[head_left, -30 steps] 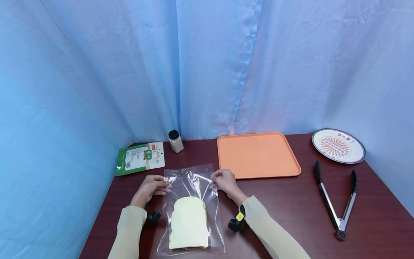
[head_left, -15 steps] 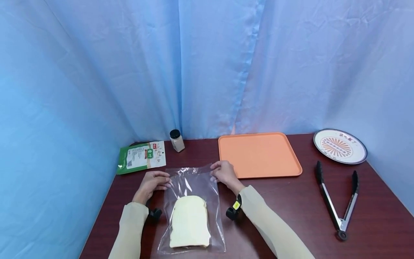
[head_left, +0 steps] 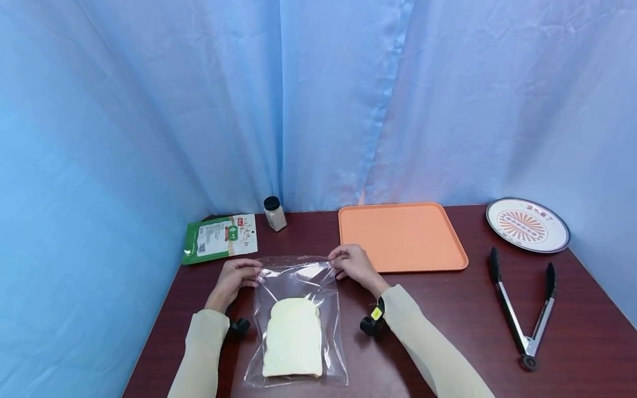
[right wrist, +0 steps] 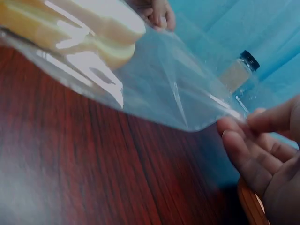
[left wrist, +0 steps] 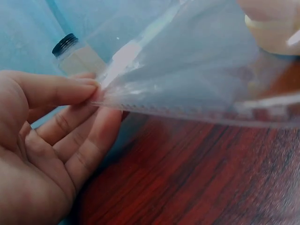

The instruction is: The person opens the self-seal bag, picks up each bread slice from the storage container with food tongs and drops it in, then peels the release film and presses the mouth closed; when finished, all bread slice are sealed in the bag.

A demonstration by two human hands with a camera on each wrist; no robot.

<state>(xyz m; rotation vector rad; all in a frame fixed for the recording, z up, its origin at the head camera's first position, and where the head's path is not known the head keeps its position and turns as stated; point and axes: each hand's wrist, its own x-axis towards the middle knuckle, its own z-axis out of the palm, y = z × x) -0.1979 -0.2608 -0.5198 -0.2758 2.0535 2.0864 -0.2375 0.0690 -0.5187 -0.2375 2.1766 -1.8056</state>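
Observation:
A clear plastic bag [head_left: 330,326] lies in front of the person with slices of bread [head_left: 292,338] inside it, stacked one on another. The left hand [head_left: 234,283] pinches the bag's upper left corner between thumb and fingers; the left wrist view shows the film [left wrist: 187,70] gathered at those fingertips. At the upper right corner, the right hand [head_left: 354,267] pinches the film in the same manner. In the right wrist view the bag stretches away from the right hand [right wrist: 267,145], and the bread [right wrist: 84,33] shows through it, its sides yellowish.
Behind the left hand lie a green and white packet [head_left: 219,239] and a black-capped jar [head_left: 275,214]. An orange tray [head_left: 403,237] is just beyond the right hand. Farther right are a patterned plate [head_left: 527,225] and spread tongs [head_left: 522,315]. Blue curtains [head_left: 323,110] enclose the table [head_left: 448,320].
Both hands keep hold of the bag's corners. The right hand has risen slightly toward the tray, and the bag's top edge has shifted and folded differently.

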